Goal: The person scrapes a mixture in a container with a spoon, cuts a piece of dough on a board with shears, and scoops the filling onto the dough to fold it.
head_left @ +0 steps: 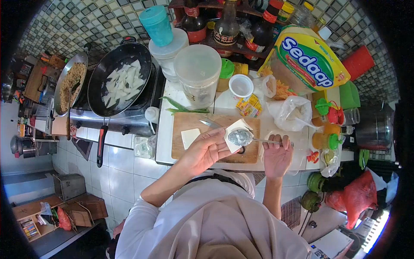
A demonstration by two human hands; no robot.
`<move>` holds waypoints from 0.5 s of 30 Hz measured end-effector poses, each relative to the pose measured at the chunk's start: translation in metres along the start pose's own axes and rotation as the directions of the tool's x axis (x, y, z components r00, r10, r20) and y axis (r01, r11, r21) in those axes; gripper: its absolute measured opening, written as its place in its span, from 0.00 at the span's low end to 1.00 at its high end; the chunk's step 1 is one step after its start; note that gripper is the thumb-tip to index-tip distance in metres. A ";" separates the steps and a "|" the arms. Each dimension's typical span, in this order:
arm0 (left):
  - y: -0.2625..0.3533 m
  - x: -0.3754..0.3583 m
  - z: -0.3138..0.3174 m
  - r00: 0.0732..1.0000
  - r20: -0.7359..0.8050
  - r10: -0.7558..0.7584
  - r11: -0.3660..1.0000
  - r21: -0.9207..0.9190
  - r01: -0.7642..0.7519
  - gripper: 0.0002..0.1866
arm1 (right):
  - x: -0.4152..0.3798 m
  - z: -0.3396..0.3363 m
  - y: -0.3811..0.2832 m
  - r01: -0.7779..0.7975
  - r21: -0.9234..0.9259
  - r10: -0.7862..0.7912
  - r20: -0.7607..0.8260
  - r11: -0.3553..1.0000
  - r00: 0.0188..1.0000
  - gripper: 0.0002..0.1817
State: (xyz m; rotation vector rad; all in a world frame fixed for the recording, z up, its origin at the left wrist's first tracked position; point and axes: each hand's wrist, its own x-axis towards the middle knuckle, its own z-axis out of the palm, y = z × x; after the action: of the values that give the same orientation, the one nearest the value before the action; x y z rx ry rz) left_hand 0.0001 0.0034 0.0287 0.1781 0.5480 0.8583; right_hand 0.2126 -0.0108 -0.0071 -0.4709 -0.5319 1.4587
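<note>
My left hand is over the wooden cutting board, its fingers holding a thin white square wrapper. My right hand grips the handle of a metal spoon. The spoon's bowl lies over the wrapper and carries a greyish-white paste. Another white square wrapper rests on the left part of the board. Near my left fingers, a knife blade shows on the board, partly hidden by the hand.
On the stove at left stand a black frying pan with white pieces and a pan of brown crumbly food. Green leaves and a large lidded tub sit behind the board. A plastic bag and a yellow Sedaap pouch are at right.
</note>
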 end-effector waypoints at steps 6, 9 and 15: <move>0.001 -0.002 0.006 1.000 0.024 -0.011 0.997 -0.076 0.013 0.20 | -0.001 0.003 0.002 0.023 -0.047 -0.024 -0.030 0.999 0.999 0.10; -0.002 -0.002 0.006 1.000 0.020 -0.009 0.987 -0.159 0.012 0.20 | -0.003 0.000 0.005 0.039 -0.087 -0.041 -0.029 0.995 0.999 0.10; -0.007 -0.003 0.004 1.000 -0.003 -0.012 0.970 -0.243 0.011 0.20 | -0.005 -0.008 0.008 0.085 -0.129 -0.089 -0.021 0.988 0.996 0.09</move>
State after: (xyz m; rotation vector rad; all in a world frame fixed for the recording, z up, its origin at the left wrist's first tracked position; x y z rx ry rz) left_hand 0.0056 -0.0029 0.0310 -0.0502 0.4431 0.9072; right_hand 0.2108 -0.0154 -0.0183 -0.5617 -0.6199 1.3380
